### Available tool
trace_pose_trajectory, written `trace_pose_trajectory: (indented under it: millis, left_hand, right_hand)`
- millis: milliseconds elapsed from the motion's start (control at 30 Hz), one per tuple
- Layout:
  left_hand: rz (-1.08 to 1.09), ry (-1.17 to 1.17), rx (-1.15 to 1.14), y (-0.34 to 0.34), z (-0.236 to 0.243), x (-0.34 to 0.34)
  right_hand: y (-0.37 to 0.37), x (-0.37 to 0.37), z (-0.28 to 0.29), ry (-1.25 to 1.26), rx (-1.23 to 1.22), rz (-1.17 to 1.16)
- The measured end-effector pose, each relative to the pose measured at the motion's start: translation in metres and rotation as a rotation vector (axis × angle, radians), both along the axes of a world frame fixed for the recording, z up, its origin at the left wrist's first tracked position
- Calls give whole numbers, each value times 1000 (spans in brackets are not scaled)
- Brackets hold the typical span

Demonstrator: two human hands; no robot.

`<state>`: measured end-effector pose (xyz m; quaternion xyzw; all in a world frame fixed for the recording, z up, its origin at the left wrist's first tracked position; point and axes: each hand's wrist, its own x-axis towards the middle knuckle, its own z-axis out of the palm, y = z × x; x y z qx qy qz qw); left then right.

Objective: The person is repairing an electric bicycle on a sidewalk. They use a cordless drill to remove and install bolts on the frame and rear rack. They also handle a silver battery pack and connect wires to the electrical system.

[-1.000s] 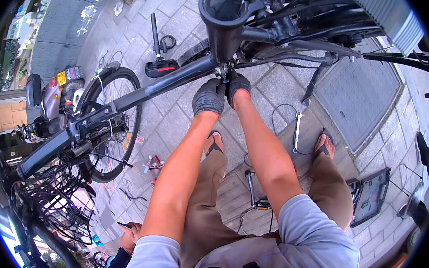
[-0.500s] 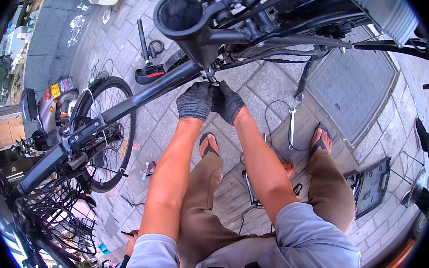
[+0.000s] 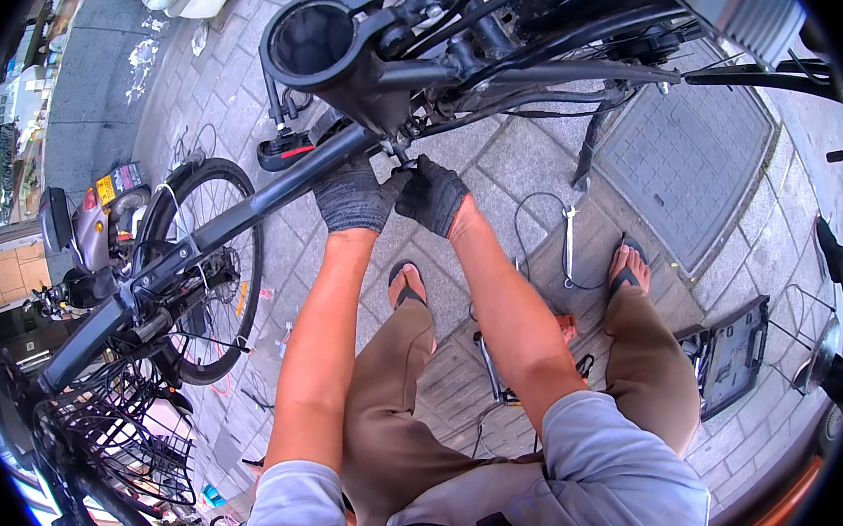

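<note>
A black bicycle frame runs slantwise before me, with the open round end of its seat tube facing up. My left hand, in a dark grey knit glove, is closed at the lower side of the tube; its fingers pass behind the tube and are partly hidden. My right hand, gloved alike, is pinched just under the joint of the tubes, at a short metal stub. Whatever lies between its fingertips is too covered to name. The two hands are close together.
A wrench and a thin cable lie on the paving by my right foot. At the right is an open black tool case. A bicycle wheel and a wire basket stand left. A black-and-red saddle lies beyond the tube.
My left hand has shifted left, its fingers now behind the tube. The right hand has turned inward and moved slightly left. The frame appears shifted left and a little down in view.
</note>
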<state>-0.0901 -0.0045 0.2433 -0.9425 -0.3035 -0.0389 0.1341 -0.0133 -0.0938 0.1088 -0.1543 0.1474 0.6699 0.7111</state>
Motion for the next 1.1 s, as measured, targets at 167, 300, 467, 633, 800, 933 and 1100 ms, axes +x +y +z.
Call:
trace_pose_trajectory:
  millis: [167, 300, 467, 633, 800, 933, 1100]
  left_hand:
    - [-23, 49, 47, 8, -8, -2]
    - [25, 128, -56, 15, -11, -1]
    - [61, 207, -139, 18, -4, 8]
    - [-6, 142, -51, 19, -2, 7]
    - [-9, 218, -109, 21, 3, 13]
    - [-20, 213, -150, 23, 4, 12]
    - [-48, 131, -153, 17, -4, 12]
  right_hand:
    - [8, 2, 10, -116, -67, -9]
    - [8, 3, 20, -106, -85, -17]
    - [11, 13, 15, -58, -42, -24]
    - [14, 14, 7, -131, -66, 39]
    - [11, 12, -4, -979, -422, -47]
    - [4, 8, -2, -1711, -590, -182]
    - [-27, -4, 24, -1829, -709, 324]
